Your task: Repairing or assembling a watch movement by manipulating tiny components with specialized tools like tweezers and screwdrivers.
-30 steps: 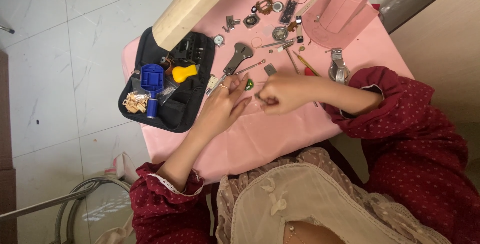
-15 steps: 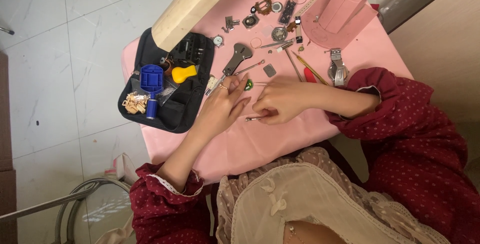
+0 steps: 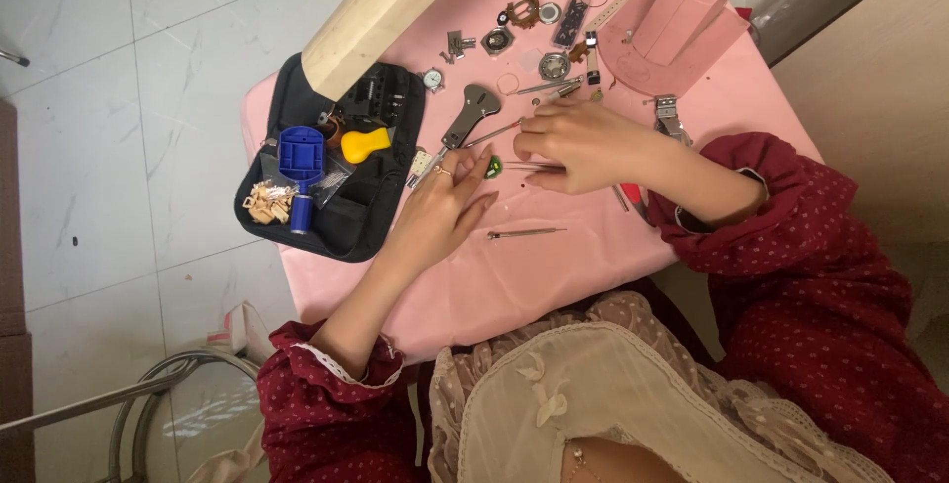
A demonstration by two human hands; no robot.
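Right hand (image 3: 583, 142) sits mid-frame on the pink table (image 3: 554, 265), fingers curled and pinching thin tweezers (image 3: 524, 165), tips pointing left at a small green piece (image 3: 492, 164). Left hand (image 3: 445, 211) lies flat just beside it, fingers loosely spread, fingertips touching the green piece. A thin metal pin tool (image 3: 526, 233) lies loose below both hands. A grey wrench-like tool (image 3: 468, 115) lies just above. Black tool pouch (image 3: 336, 216) at the left, with blue and yellow tools; watch parts (image 3: 539, 38) scattered along the top.
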